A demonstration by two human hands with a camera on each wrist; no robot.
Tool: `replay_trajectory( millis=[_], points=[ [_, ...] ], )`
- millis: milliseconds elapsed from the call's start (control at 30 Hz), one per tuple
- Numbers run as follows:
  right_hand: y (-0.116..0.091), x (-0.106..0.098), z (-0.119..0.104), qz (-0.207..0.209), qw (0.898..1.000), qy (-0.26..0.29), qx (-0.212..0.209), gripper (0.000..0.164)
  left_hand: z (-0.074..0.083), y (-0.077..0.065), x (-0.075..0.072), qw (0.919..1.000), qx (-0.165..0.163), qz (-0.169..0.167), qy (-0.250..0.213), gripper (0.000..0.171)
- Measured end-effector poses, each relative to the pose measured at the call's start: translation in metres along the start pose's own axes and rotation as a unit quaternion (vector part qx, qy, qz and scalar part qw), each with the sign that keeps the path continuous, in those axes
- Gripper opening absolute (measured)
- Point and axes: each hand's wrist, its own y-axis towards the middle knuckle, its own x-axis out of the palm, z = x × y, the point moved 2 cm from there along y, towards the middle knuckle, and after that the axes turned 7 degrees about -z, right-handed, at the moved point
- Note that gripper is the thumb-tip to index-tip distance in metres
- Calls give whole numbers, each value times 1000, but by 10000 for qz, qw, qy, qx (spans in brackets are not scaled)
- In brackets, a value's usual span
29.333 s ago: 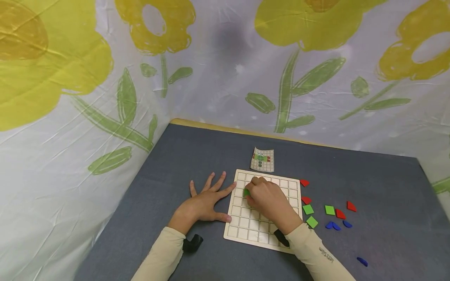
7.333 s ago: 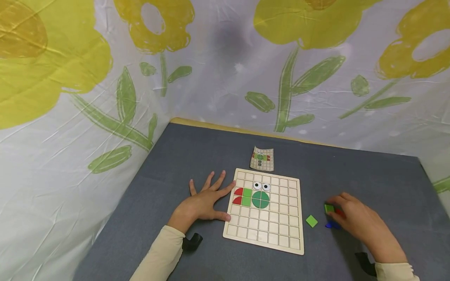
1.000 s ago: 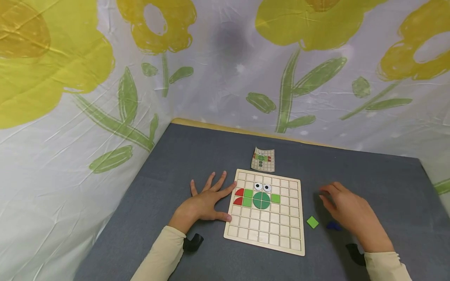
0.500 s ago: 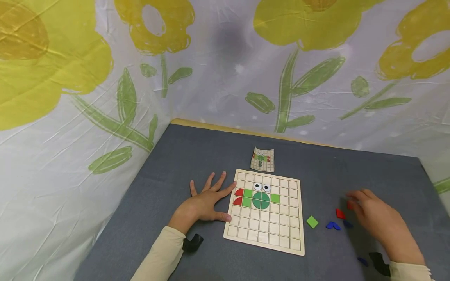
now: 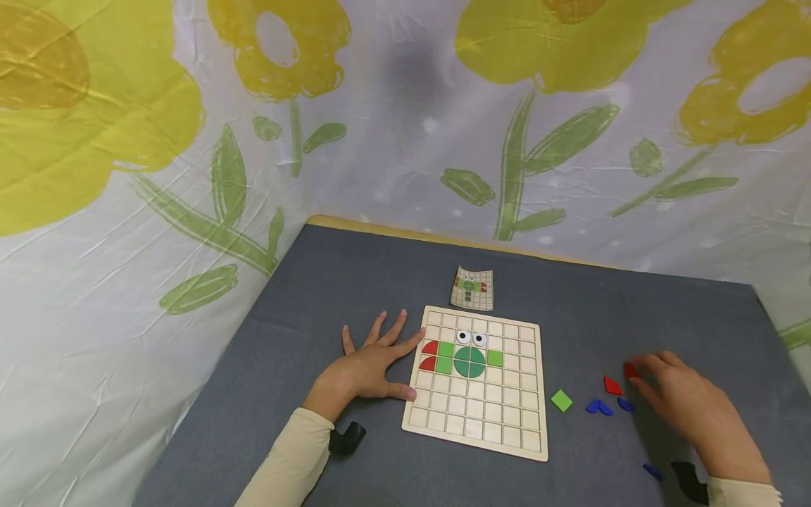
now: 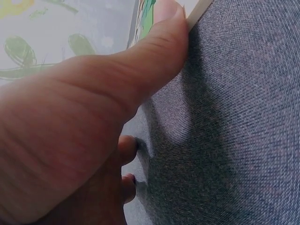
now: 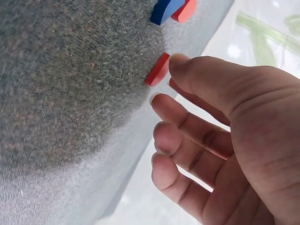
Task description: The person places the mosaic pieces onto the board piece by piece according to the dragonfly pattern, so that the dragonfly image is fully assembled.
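My left hand [image 5: 364, 370] lies with spread fingers at the left edge of a wooden grid board [image 5: 475, 429]; its thumb [image 6: 161, 51] and one fingertip rest on that edge. On the board are two white eye pieces [image 5: 472, 338], a dark green circle [image 5: 469, 362], light green squares [image 5: 445, 358] and red quarter-round pieces [image 5: 428, 355]. To the right, my right hand [image 5: 693, 405] hovers with loosely bent fingers beside a red quarter-round piece [image 7: 158, 70]. Its thumb tip is close to the piece, which lies on the cloth; contact cannot be told.
A picture card [image 5: 472, 290] with a similar pattern lies behind the board. Between board and right hand are a loose green square [image 5: 561, 401], another red piece [image 5: 612, 385] and several blue pieces [image 5: 605, 408]. One blue piece [image 5: 652, 472] lies nearer the front.
Over the last second my right hand moved right to the far red piece. Since the earliest frame, eyes, red pieces, green squares and the circle have appeared on the board. My left hand stayed put.
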Motion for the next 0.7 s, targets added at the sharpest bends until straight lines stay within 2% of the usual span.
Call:
replay_trajectory(
  millis=[67, 333, 567, 700],
  points=[
    [2, 1, 0, 2, 10000, 2, -9, 37, -1, 1, 2, 10000, 6, 2, -4, 116],
    [7, 1, -2, 80, 9999, 53, -99, 31, 14, -8, -12, 9993, -227, -272, 132, 112],
    [13, 2, -1, 235, 9993, 136, -244, 26, 17, -10, -15, 9987, -315, -259, 308, 111],
    [16, 3, 1, 89, 9998, 107, -168, 26, 18, -11, -15, 9988, -316, -267, 269, 111]
  ],
)
